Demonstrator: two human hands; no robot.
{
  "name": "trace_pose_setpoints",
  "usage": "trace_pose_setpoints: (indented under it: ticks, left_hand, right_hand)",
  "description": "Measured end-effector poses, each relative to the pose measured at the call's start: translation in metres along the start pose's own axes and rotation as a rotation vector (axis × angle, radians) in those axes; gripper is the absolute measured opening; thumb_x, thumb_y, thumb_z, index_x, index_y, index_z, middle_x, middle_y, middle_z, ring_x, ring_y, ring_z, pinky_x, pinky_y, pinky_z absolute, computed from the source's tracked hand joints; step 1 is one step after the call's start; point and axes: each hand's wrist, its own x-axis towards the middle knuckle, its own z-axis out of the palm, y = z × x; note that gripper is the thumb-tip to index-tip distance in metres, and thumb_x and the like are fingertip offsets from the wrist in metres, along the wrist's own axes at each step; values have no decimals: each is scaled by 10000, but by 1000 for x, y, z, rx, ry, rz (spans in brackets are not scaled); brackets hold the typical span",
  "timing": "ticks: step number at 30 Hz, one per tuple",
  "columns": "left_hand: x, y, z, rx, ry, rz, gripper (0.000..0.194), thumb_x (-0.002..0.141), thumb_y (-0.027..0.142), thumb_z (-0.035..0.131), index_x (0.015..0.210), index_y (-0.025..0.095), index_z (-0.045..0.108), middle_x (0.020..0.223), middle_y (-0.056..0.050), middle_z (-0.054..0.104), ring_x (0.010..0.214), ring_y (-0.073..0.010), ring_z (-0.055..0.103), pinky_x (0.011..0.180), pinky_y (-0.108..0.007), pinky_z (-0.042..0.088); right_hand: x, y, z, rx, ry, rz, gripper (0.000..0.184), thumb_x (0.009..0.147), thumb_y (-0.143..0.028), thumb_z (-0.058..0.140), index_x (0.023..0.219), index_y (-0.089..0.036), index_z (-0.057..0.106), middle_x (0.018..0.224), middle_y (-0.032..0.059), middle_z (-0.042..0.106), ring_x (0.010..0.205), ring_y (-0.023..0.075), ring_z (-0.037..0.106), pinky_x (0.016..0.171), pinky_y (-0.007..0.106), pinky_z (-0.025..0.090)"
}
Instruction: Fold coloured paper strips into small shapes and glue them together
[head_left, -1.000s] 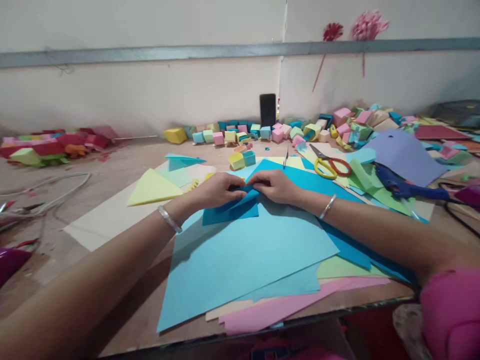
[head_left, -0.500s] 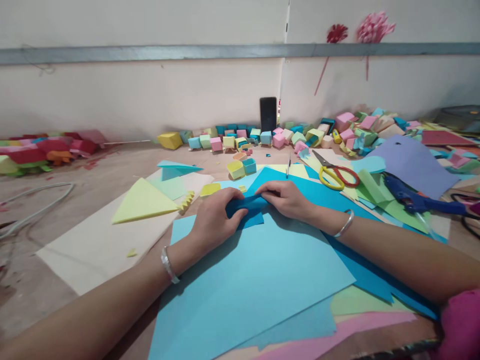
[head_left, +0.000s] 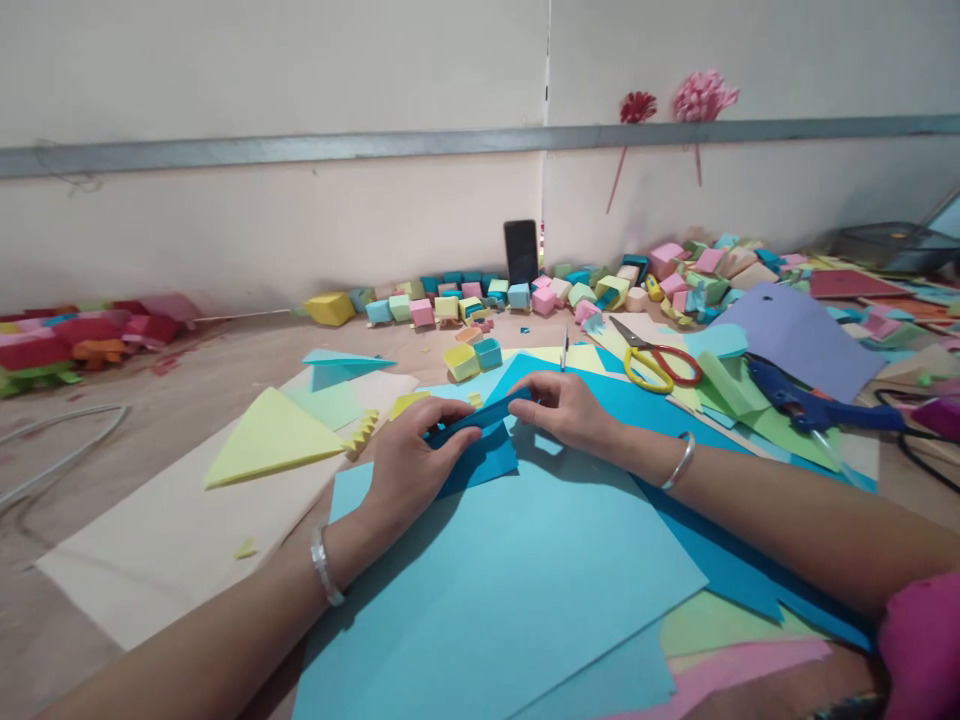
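Observation:
A narrow folded strip of dark blue paper is stretched between my two hands. My left hand pinches its left end between thumb and fingers. At the other end, my right hand grips it with thumb and forefinger. Just below the strip lies a smaller piece of dark blue paper, resting on a large light blue sheet. Whether that piece joins the strip I cannot tell. A larger dark blue sheet runs beneath my right forearm.
Yellow-and-red scissors and a blue glue gun lie to the right. A folded yellow paper rests at left on a cream sheet. Small paper boxes and a phone stand towards the wall.
The blue paper has gone from a wider, loosely bent fold to a narrow strip. My left hand has turned to hold its end, and my hands are a little farther apart.

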Motion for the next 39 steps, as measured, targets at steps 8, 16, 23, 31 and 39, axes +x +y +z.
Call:
trace_pose_setpoints:
  ticks: [8,16,23,31,39]
  left_hand:
    - [1,-2,-1,2,29,38,205,836,391,639,875,202,708,867,-23,711,832,-188,640,796,-319,495]
    - [2,0,-2,0,-2,22,239,880,396,552,826,204,684,841,-22,700,799,-182,628,769,-307,498]
    - [1,0,-2,24,-20,-2,232,865,388,568,897,210,712,885,-28,714,816,-193,635,765,-318,501]
    - [1,1,-1,25,-27,4,213,861,362,576,900,207,716,903,-33,715,846,-197,636,794,-323,495]
    - [1,4,-2,13,-47,43,182,858,324,595,874,192,719,847,-32,689,815,-184,619,754,-307,471]
  right_hand:
    - [-2,-7,1,-23,34,-26,204,856,-305,585,711,-164,608,623,-15,600,585,97,550,555,222,395]
    - [0,-5,-1,-52,55,-19,240,860,-334,595,689,-166,606,588,-21,601,562,91,528,547,217,380]
    - [-1,-6,-1,-43,90,-8,276,853,-377,607,674,-167,605,577,-21,598,550,91,522,552,220,386]
    - [-2,-9,-1,1,90,-22,271,838,-365,613,657,-164,615,570,-23,572,550,94,519,542,222,391]
    - [0,-5,-1,13,196,-106,181,767,-319,683,665,-171,701,705,27,644,693,143,586,655,272,456]
